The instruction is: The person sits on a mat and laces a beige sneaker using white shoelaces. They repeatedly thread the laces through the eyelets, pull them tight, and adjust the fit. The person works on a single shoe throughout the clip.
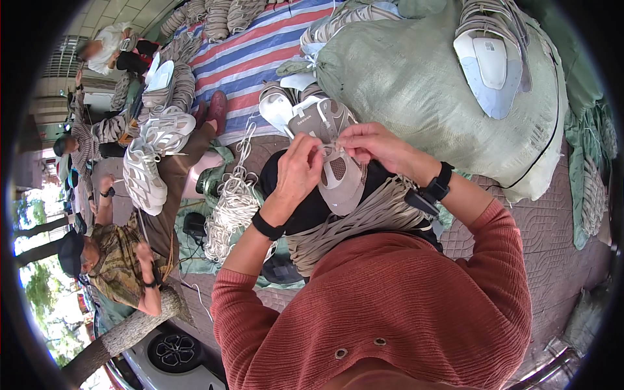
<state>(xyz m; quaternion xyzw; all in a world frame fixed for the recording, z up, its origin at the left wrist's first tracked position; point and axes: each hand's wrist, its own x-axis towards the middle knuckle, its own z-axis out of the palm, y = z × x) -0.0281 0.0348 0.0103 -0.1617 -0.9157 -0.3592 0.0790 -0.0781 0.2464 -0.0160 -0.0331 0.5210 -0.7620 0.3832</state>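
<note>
On my lap lies a grey-brown shoe upper point(344, 188) with mesh panels, its toe pointing toward me. A thin pale shoelace point(329, 144) crosses its eyelet area. My left hand point(302, 168) pinches the lace from the left, thumb and fingertips together. From the right, my right hand point(380, 148) grips the same lace with its fingertips closed, close to the left one. The exact eyelet is hidden by the fingers. Beneath the upper, a thick bundle of beige laces point(354, 227) stretches across my lap.
White laces point(231, 218) are heaped at my left. White-grey shoe uppers point(148, 172) hang near a seated co-worker point(114, 266) in a patterned shirt. A big pale green sack point(422, 97) stands ahead right, with another upper point(489, 65) on it. Striped sheeting point(250, 55) covers the ground ahead.
</note>
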